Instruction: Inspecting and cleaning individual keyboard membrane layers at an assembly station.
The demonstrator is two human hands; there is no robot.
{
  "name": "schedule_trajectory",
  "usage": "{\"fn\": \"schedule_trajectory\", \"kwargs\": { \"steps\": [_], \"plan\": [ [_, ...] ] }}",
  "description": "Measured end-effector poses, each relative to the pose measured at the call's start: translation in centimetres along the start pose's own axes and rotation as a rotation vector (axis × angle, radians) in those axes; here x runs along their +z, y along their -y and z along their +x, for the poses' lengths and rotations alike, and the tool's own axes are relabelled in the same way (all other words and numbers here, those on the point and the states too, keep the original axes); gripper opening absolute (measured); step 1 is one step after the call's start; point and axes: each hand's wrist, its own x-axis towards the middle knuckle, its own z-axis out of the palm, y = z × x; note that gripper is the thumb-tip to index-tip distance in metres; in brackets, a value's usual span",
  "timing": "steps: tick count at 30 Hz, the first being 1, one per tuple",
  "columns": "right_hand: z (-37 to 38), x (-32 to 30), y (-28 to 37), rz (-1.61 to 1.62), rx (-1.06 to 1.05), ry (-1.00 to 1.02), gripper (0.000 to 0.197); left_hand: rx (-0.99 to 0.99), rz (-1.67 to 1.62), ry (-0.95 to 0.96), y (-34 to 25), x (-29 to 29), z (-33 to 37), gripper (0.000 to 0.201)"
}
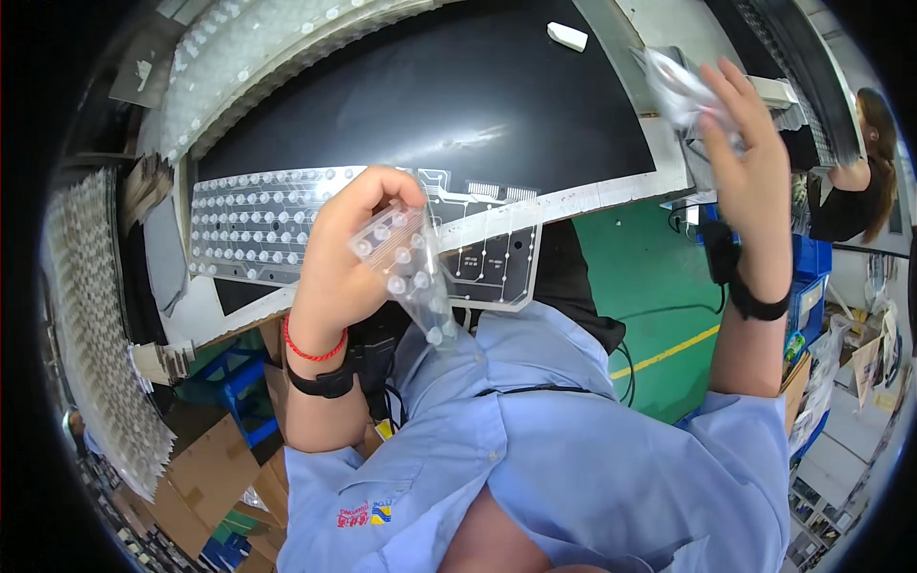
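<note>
In front of me a clear keyboard membrane (pixel 492 253), with rows of white rubber domes and printed circuit lines, lies along the near table edge and overhangs it on the right. Above its middle, the curled fingers of my left hand (pixel 349 239) pinch a small clear film piece with white domes (pixel 409 263), which hangs tilted towards my lap. Raised at the right, beyond the table's corner, my right hand (pixel 748 143) has its thumb and fingers around a crumpled white and clear wad (pixel 680 91). Motion smears the wad, so its kind is unclear.
A glossy black mat (pixel 401 105) covers the table. On its far right lies a small white block (pixel 567 37). Tall stacks of dome sheets stand behind (pixel 220 76) and at left (pixel 100 315). Below left are a blue stool (pixel 234 382) and cardboard boxes (pixel 205 487). A person (pixel 855 181) is at far right.
</note>
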Motion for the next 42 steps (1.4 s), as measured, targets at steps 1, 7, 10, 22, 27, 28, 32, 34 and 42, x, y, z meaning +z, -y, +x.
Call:
{"fn": "schedule_trajectory", "kwargs": {
  "steps": [1, 7, 10, 22, 27, 28, 32, 34, 42],
  "plan": [
    [-0.5, 0.7, 1.1, -0.160, -0.046, -0.067, 0.033, -0.012, 0.044, -0.024, -0.2, 0.3, 0.2, 0.023],
    [-7.5, 3.9, 6.3, 0.159, 0.059, 0.218, 0.029, 0.428, 0.241, -0.234, 0.3, 1.2, 0.5, 0.042],
    [-7.9, 6.0, 6.5, -0.148, -0.356, 0.209, 0.041, 0.549, 0.175, -0.257, -0.1, 0.7, -0.4, 0.040],
    [0.2, 6.0, 7.6, 0.514, 0.089, 0.118, 0.010, 0.712, 0.119, -0.006, -2.1, -1.4, -4.9, 0.015],
    [2.5, 5.0, 3.2, 0.727, 0.475, 0.038, 0.008, 0.758, 0.142, 0.006, -2.2, -1.6, -5.6, 0.016],
    [2.2, 4.9, 1.9, 0.746, 0.546, 0.065, 0.010, 0.729, 0.105, -0.018, -1.7, -1.6, -5.6, 0.016],
    [1.4, 3.1, 0.2, 0.754, 0.723, 0.231, 0.012, 0.630, 0.108, -0.052, -1.0, -2.0, -5.0, 0.019],
    [0.9, 2.8, 0.2, 0.721, 0.709, 0.215, 0.012, 0.559, 0.129, 0.007, -1.2, -2.0, -4.8, 0.018],
    [-0.3, 1.8, 1.4, 0.735, 0.600, 0.210, 0.014, -0.299, -0.731, 0.369, -1.1, 1.2, -2.6, 0.066]
  ]
}}
